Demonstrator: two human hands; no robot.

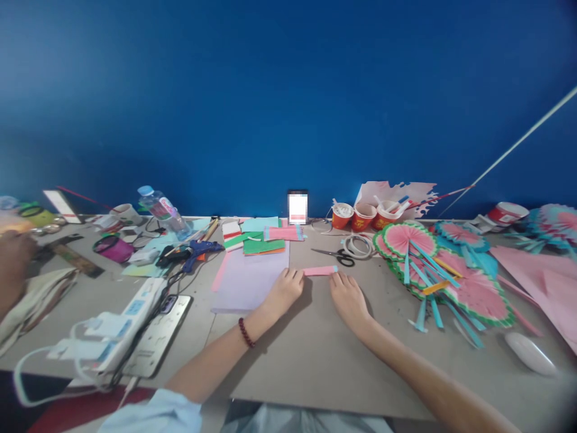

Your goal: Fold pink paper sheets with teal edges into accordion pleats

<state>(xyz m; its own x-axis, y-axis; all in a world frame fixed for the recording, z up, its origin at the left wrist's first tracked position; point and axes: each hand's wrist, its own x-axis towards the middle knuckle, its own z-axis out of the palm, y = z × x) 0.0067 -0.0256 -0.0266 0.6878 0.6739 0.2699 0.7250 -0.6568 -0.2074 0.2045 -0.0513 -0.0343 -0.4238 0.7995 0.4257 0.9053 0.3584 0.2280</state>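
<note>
Between my hands a narrow pink folded paper strip (319, 271) lies on the table, its right end light blue. My left hand (288, 287), below a dark bead bracelet, has its fingers closed together on the strip's left end. At the blue-tipped right end, the closed fingers of my right hand (348, 296) press down; both thumbs are largely hidden. Just left of my left hand are lavender paper sheets (252, 279). Black-handled scissors (345, 258) rest beyond my right hand. Another pleated pink and blue paper piece (283, 233) lies behind the strip.
Finished watermelon-patterned paper fans (473, 282) spread out at right. Red paper cups (362, 217) stand along the blue wall. At left are a power strip (130, 319), a phone (160, 337), a blue glue gun (201, 252) and a bottle (166, 210). Another person's hand (15, 264) is at far left.
</note>
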